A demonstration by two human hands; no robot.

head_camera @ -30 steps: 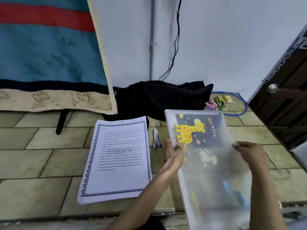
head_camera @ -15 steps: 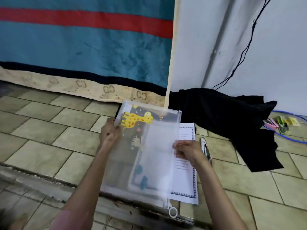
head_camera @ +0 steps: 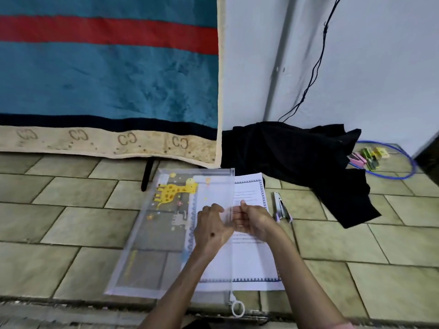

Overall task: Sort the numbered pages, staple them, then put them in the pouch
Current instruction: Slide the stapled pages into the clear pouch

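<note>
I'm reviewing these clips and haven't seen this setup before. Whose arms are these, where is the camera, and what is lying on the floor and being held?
There is no machine: a person wears a camera on the head, looking down at their own two bare hands. The left hand and right hand both pinch the open edge of a clear zip pouch printed with a giraffe. It lies on the tiled floor, partly over the bordered stack of pages. A stapler lies just right of the pages, with a black cloth behind it.

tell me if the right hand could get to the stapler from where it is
Probably yes: the stapler lies on bare tile just right of the right hand, nothing between them. But that hand is pinching the pouch edge and would have to let go first.
</note>
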